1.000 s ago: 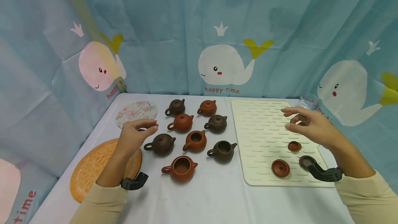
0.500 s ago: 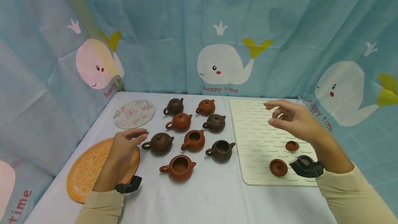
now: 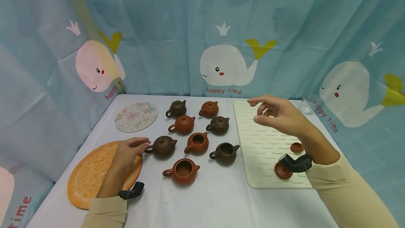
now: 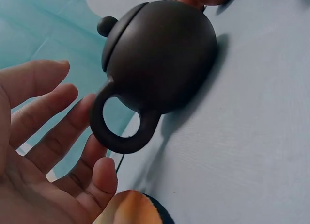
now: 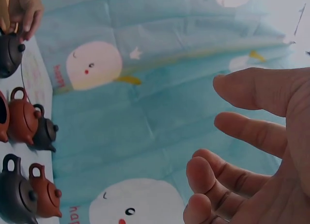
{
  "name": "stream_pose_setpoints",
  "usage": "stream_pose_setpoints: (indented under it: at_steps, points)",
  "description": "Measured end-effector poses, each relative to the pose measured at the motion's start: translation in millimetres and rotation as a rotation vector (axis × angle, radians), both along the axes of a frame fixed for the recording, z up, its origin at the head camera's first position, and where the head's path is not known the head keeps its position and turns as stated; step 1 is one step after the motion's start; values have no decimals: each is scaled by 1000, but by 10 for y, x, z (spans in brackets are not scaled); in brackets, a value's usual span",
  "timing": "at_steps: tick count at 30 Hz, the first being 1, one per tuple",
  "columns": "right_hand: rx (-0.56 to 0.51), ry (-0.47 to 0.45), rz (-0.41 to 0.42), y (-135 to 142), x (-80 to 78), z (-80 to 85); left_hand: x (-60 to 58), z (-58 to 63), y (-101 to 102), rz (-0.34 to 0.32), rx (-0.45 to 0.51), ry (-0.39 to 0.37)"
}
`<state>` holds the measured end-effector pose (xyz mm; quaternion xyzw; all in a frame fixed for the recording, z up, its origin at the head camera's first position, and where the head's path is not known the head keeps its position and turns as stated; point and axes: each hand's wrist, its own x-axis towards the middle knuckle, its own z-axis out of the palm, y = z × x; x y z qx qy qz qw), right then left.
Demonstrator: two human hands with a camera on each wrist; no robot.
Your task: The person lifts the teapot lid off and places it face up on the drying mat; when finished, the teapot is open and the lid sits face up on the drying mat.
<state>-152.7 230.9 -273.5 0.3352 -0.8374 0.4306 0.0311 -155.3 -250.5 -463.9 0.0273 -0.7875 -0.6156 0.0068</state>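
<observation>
My left hand (image 3: 128, 152) is at the handle of a dark brown lidded teapot (image 3: 163, 147). In the left wrist view its fingers (image 4: 51, 141) lie loosely beside the teapot's ring handle (image 4: 128, 149), with no grip round it; whether a fingertip touches is unclear. My right hand (image 3: 275, 113) hovers above the cream mat (image 3: 259, 182), holding nothing, fingers loosely bent. Lidless teapots stand between the hands: two reddish ones (image 3: 198, 147) (image 3: 184, 175) and a dark one (image 3: 226, 156). A small reddish lid (image 3: 296, 147) and a larger one (image 3: 282, 170) lie on the mat; my arm hides the dark lid.
Behind stand several lidded teapots, among them a reddish one (image 3: 183, 125) and a dark one (image 3: 219, 125). An orange round mat (image 3: 91, 175) lies under my left forearm. A floral round mat (image 3: 136, 117) is at the back left, a clear glass (image 3: 307, 104) at the back right.
My right hand has moved left over the cream mat, and its forearm now covers the dark lid. My left hand drew back slightly, then came to the dark teapot's handle.
</observation>
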Motion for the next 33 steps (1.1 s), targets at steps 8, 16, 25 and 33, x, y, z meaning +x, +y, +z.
stream_pose_setpoints:
  at_steps: [8, 16, 25, 33]
  points:
    - [-25, -24, 68, -273, -141, 14, -28, -59, -16, 4, -17, -16]
    - [-55, -79, 154, -599, -278, -4, -45, -115, -3, -1, -31, -45]
    - [-23, -147, 216, -943, -423, -175, -31, -200, 15, 1, -38, -62]
    - [-28, -199, 307, -1242, -574, -331, -33, -183, 25, 11, -43, -61]
